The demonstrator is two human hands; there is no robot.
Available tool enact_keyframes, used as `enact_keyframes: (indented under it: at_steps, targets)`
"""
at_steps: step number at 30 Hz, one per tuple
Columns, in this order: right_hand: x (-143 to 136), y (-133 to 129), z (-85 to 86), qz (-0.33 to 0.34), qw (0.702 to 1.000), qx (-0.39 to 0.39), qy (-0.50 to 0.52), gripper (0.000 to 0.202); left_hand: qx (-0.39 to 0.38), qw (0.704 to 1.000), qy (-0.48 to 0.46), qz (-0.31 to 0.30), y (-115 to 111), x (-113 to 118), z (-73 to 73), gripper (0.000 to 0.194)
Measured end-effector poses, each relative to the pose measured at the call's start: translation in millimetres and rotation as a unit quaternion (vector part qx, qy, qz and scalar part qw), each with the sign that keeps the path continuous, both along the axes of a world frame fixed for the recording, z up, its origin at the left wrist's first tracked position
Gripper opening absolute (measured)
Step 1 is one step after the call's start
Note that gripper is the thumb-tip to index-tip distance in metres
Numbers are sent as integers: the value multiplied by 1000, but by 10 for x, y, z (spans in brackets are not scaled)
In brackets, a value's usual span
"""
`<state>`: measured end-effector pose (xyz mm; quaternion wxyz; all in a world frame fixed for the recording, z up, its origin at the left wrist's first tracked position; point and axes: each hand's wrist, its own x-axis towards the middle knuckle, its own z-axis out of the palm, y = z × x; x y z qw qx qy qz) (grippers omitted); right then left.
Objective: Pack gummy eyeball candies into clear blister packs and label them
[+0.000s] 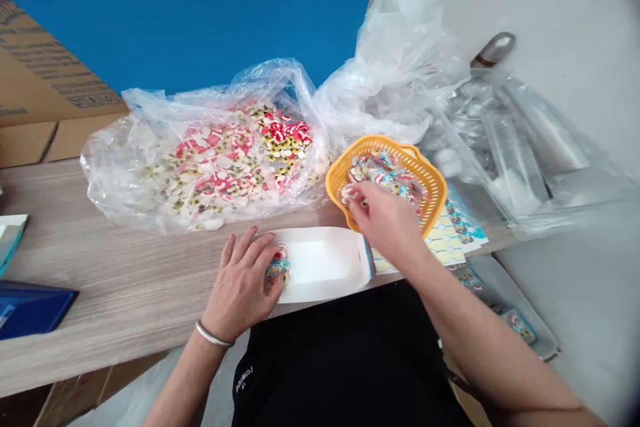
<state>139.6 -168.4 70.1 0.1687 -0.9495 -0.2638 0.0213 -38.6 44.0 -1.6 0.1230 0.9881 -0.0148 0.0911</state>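
Observation:
At the left end of a white open paper tray (327,263), my left hand (245,280) curls its thumb and fingers round a small clear packet (279,268) with a blue printed label. My right hand (383,217) reaches into a yellow plastic basket (437,180), its thumb and forefinger pinched together at the near left side. Whatever lies between those fingertips is too small to make out. Similar small packets (395,180) with blue, red and white colours fill the basket. The tray sits on the table edge, just in front of my body.
Behind the tray lies a large clear bag (145,180) of red, white and yellow-green discs. Crumpled plastic bags (390,73) and clear bags (520,153) are at the back right. Printed sheets (445,243) lie under the basket. A grey bin (530,313) stands lower right, a blue object (37,307) left.

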Motion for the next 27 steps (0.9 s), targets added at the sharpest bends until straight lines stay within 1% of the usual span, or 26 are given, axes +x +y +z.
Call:
enact_keyframes:
  at_steps: [2, 4, 6, 8, 10, 12, 14, 16, 18, 20, 22, 24, 25, 27]
  targets:
    - [265, -92, -22, -14, 991, -131, -37, 21, 3, 1000, 1, -1, 1, -3, -6, 35]
    - [444, -129, -122, 7, 976, -213, -43, 21, 6, 1000, 2, -3, 2, -5, -10, 36]
    - [521, -141, -218, 28, 969, -241, -56, 20, 7, 1000, 4, -3, 2, -4, -11, 37]
    - [510, -154, -247, 37, 967, -239, -84, 22, 6, 1000, 6, 0, -1, -1, -8, 36]
    - [429, -169, -192, 38, 968, -215, -122, 26, 2, 1000, 8, 4, -8, 1, 4, 36]
    - [288, -174, -81, 53, 974, -152, -160, 27, -4, 1000, 12, 7, -17, 1, 21, 36]
    - [94, -151, 16, 109, 979, -46, -169, 26, -11, 1000, 19, 12, -27, -1, 38, 38]
    - [-131, -92, 31, 205, 968, 67, -129, 27, -18, 999, 20, 17, -35, -3, 48, 44]
    - [-345, -2, -71, 298, 943, 138, -56, 28, -24, 999, 15, 20, -39, -8, 50, 53]
    - [-505, 99, -260, 349, 924, 159, 13, 29, -29, 999, 14, 18, -39, -16, 50, 60]
    - [-592, 187, -464, 364, 916, 159, 58, 28, -34, 999, 20, 14, -31, -26, 56, 63]
    - [-621, 243, -616, 360, 913, 165, 99, 28, -39, 999, 32, 7, -16, -38, 73, 65]
    - [-623, 259, -662, 355, 911, 171, 123, 27, -42, 998, 38, 1, -6, -44, 84, 67]
    - [-622, 269, -703, 345, 905, 177, 175, 27, -48, 998, 50, -12, 15, -55, 109, 70]
